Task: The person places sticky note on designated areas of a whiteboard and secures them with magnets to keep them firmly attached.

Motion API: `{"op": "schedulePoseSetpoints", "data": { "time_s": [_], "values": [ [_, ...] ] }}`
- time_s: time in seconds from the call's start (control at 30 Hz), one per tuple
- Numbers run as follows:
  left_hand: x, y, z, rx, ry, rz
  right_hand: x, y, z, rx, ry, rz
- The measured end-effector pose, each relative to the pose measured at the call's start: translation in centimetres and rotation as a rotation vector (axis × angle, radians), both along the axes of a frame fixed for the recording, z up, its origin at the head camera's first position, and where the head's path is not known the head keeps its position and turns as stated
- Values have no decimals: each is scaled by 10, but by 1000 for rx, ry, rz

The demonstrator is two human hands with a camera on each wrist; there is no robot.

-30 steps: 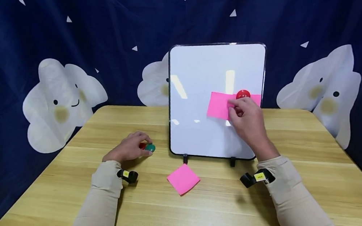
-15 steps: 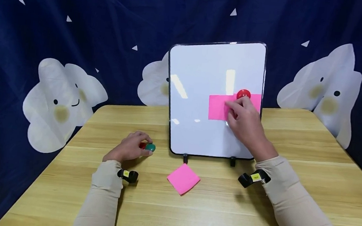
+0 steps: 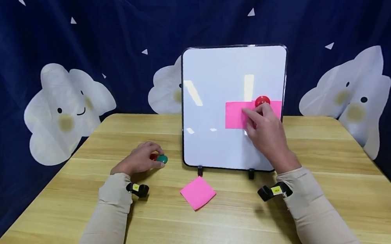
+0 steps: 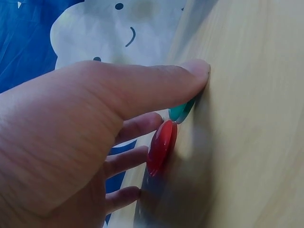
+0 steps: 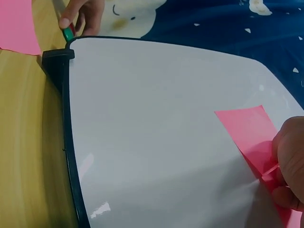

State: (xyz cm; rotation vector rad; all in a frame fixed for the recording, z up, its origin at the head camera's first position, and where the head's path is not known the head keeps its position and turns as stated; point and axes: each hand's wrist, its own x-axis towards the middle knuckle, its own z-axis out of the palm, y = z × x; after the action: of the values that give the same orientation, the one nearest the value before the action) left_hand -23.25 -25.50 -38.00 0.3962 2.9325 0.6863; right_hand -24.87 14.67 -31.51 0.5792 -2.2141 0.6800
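Note:
My right hand [image 3: 266,134] is at the whiteboard [image 3: 211,143], pinching a pink sticky note [image 3: 234,114] by its right part, against or close to the board. Another pink note [image 3: 276,107] is at the board's right edge, partly covered by my hand, with a round red magnet [image 3: 262,101] at its top. On the table, my left hand [image 3: 139,159] has its thumb and index finger at either side of a green magnet [image 3: 162,159]. A second red magnet [image 4: 161,148] sits beside the green one, near the other fingers in the left wrist view.
One more pink sticky note [image 3: 198,193] lies turned like a diamond on the wooden table [image 3: 227,235], in front of the board. Black feet [image 3: 251,174] hold the board upright. Behind hangs a dark blue curtain [image 3: 129,5] with white clouds.
Over the last second the pinched note has tilted slightly, its left edge dropping a little, as my right fingers shifted slightly left. My left hand and the magnets have stayed in place.

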Motion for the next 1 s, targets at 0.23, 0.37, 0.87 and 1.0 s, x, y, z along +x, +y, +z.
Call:
{"op": "schedulePoseSetpoints", "data": {
  "time_s": [0.23,0.37,0.87,1.0],
  "values": [
    [0,-2,-1,8,-7,19,-1,-1,-1,-8,7,-4],
    [0,-2,-2,16,-8,24,0,-1,-1,-23,-6,-17],
    [-3,-1,-5,32,17,33,2,2,-2,48,-48,-45],
    [-3,-2,-5,48,23,39,2,2,1,75,-74,-50]
  ]
}}
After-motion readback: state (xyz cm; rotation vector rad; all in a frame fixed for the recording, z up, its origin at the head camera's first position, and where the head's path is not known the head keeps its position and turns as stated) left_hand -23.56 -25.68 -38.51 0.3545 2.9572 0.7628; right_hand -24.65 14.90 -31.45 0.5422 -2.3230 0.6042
